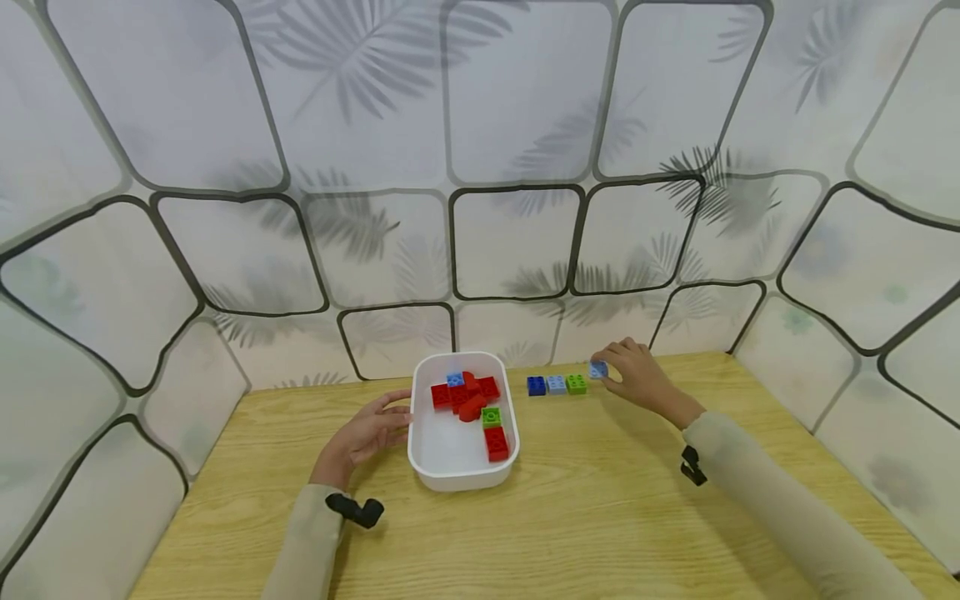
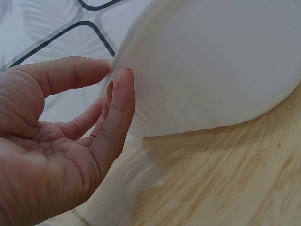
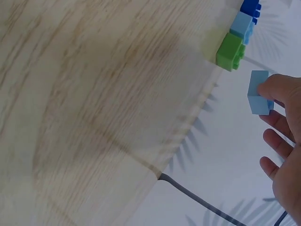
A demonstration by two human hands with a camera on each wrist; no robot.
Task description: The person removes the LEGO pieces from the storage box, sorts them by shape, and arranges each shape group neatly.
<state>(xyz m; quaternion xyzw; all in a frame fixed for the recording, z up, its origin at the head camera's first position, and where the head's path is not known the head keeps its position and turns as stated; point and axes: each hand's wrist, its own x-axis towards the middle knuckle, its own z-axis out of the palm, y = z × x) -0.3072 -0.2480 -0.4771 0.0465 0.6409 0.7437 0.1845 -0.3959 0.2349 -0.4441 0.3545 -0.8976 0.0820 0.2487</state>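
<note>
My right hand (image 1: 640, 377) pinches a light blue toy brick (image 1: 597, 369) between thumb and fingers. In the right wrist view that brick (image 3: 258, 92) appears raised off the table, beyond the end of a short row. The row holds a dark blue brick (image 1: 536, 386), a light blue brick (image 1: 557, 384) and a green brick (image 1: 576, 383). On the left, my left hand (image 1: 372, 431) rests with loosely bent fingers against the side of a white plastic bin (image 1: 450, 482). Its fingertips (image 2: 123, 77) meet the bin's wall in the left wrist view.
Inside the bin lie several red bricks (image 1: 497, 444), a blue brick (image 1: 455, 379) and a green brick (image 1: 491, 417). A wooden table (image 1: 570, 517) carries everything. Patterned cloth walls (image 1: 517, 242) rise directly behind the row and at both sides.
</note>
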